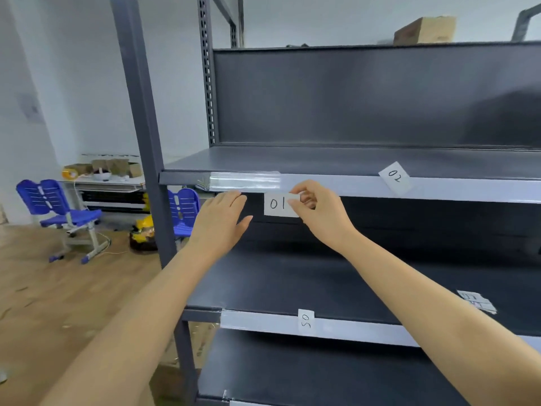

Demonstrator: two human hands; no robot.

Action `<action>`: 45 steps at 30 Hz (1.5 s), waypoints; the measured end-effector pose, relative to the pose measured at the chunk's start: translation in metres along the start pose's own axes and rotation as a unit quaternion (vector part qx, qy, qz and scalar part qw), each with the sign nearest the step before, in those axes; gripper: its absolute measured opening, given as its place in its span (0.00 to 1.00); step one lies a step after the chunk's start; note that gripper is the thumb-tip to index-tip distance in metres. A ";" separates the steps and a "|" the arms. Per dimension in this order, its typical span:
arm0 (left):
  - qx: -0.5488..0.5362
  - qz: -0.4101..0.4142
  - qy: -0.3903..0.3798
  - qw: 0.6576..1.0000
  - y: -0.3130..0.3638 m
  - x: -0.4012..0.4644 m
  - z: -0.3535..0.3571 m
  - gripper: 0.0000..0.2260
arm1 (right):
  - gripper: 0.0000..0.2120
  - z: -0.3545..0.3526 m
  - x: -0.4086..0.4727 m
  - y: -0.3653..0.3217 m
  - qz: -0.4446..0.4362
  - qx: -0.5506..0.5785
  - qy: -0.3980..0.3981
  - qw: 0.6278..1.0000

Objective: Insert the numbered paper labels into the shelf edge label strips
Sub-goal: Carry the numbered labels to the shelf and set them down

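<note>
both forearms reach up to the shelf edge. right hand (317, 210) pinches the 01 label (276, 204) by its right end, just below the clear label strip (244, 181); left hand (221, 219) is spread flat under that strip. thin paper, light and floppy, so likely best held near the edge and slid in flat.

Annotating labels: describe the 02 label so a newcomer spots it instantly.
Find the grey metal shelving unit, then the pale label strip along its upper shelf edge. The 02 label sits tilted on that strip's right part; unlike the 01 label, neither of the hands holds it.
</note>
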State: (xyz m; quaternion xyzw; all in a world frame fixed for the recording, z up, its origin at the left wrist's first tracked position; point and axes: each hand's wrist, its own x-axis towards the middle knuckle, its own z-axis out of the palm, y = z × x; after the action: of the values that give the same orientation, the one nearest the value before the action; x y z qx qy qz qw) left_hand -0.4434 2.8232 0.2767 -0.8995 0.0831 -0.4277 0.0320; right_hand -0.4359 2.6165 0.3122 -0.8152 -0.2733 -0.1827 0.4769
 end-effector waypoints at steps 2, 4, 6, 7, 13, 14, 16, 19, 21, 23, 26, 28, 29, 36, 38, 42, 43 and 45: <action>-0.001 -0.006 0.003 1.000 -0.001 0.007 0.005 0.17 | 0.02 0.001 0.008 0.001 0.000 -0.012 -0.006 1.000; 0.005 -0.002 0.014 1.000 -0.005 0.019 0.008 0.17 | 0.02 0.000 0.019 0.002 -0.005 -0.016 -0.004 1.000; 0.006 -0.009 0.007 1.000 -0.007 0.033 0.010 0.20 | 0.02 -0.002 0.031 0.004 -0.004 -0.011 0.006 1.000; 0.013 -0.007 -0.001 1.000 -0.008 0.039 0.011 0.22 | 0.03 -0.002 0.036 0.004 -0.002 -0.009 0.012 1.000; 0.027 0.025 -0.016 0.999 -0.010 0.062 0.023 0.25 | 0.05 -0.004 0.059 0.008 -0.016 -0.018 0.037 0.999; 0.022 0.024 -0.012 0.999 -0.011 0.063 0.025 0.24 | 0.05 -0.004 0.062 0.008 -0.018 -0.017 0.038 0.999; 0.018 0.030 -0.004 0.999 -0.013 0.064 0.026 0.23 | 0.05 -0.002 0.068 0.009 -0.023 -0.016 0.041 0.999; 0.006 0.031 -0.002 1.000 -0.018 0.063 0.025 0.23 | 0.05 0.002 0.074 0.008 -0.027 -0.005 0.045 0.999; 0.002 0.018 0.001 1.000 -0.024 0.062 0.024 0.23 | 0.05 0.007 0.076 0.008 -0.030 0.000 0.042 0.999; 0.006 0.011 0.001 1.000 -0.029 0.058 0.024 0.24 | 0.05 0.011 0.077 0.007 -0.033 0.001 0.038 0.999; 0.003 0.004 0.002 1.000 -0.032 0.055 0.027 0.24 | 0.05 0.016 0.080 0.006 -0.037 -0.001 0.038 0.999; -0.013 -0.010 0.000 1.000 -0.032 0.055 0.029 0.25 | 0.06 0.018 0.081 0.005 -0.038 0.001 0.041 0.998; -0.018 -0.014 0.002 1.000 -0.032 0.055 0.030 0.26 | 0.06 0.020 0.081 0.005 -0.039 0.001 0.041 0.998; -0.010 0.005 0.040 0.999 -0.034 0.053 0.031 0.23 | 0.06 0.025 0.085 0.004 -0.046 0.001 0.044 0.998; 0.000 0.010 0.043 0.999 -0.035 0.054 0.032 0.23 | 0.05 0.026 0.086 0.005 -0.045 0.003 0.045 0.998; 0.004 0.018 0.050 0.999 -0.037 0.054 0.034 0.25 | 0.05 0.027 0.088 0.004 -0.044 0.003 0.047 0.998; 0.002 0.020 0.055 0.998 -0.037 0.054 0.034 0.25 | 0.05 0.028 0.089 0.004 -0.046 0.006 0.048 0.998; -0.001 0.022 0.064 0.998 -0.038 0.053 0.034 0.24 | 0.04 0.029 0.091 0.003 -0.047 0.015 0.052 0.997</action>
State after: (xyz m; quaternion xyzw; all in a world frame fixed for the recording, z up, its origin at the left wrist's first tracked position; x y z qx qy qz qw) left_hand -0.3792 2.8507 0.3009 -0.8685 0.1049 -0.4832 0.0345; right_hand -0.3621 2.6652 0.3471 -0.7833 -0.2886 -0.2432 0.4940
